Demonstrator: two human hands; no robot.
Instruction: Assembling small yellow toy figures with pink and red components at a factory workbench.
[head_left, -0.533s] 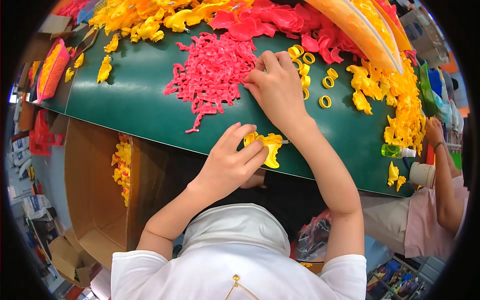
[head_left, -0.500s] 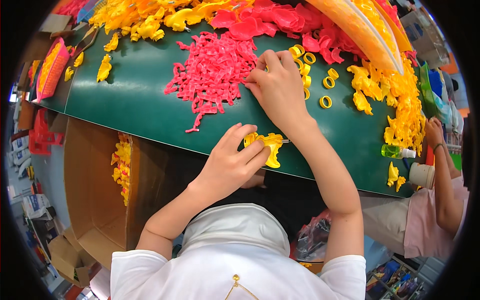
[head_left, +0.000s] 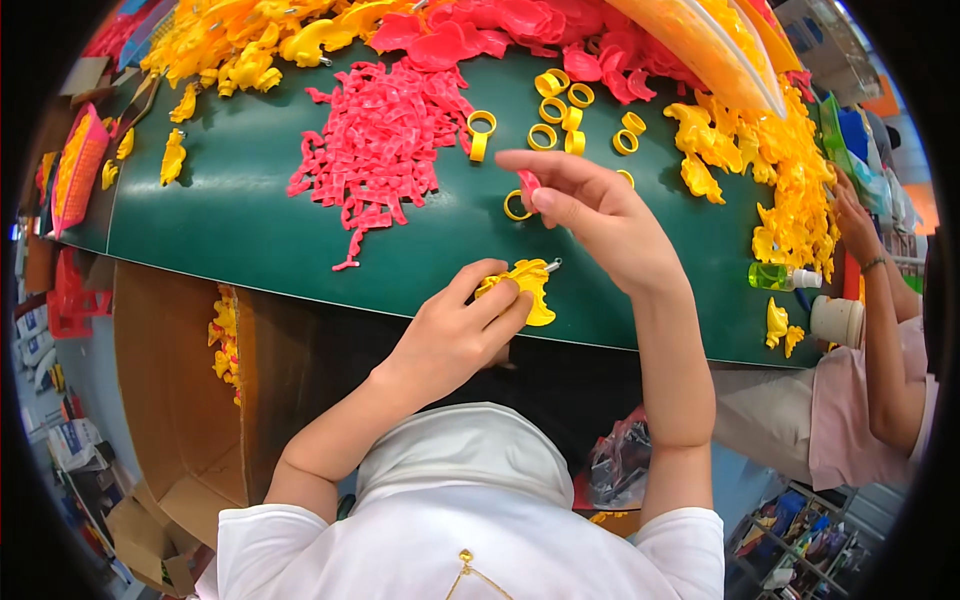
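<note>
Right hand [head_left: 625,228] has drawn back from the pink pile [head_left: 385,140], nearer and rightward, thumb and fingers now pinching a small pink piece [head_left: 528,183]; left hand [head_left: 450,322] stays curled over the yellow piece [head_left: 534,288] at the green table's [head_left: 230,235] near edge.

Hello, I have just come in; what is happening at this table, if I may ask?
A person sits or stands at a green table, working with both bare hands. The left hand holds a yellow piece near the table's edge. The right hand pinches a small pink piece above the table. Beyond lie a heap of small pink parts and loose yellow rings.
</note>
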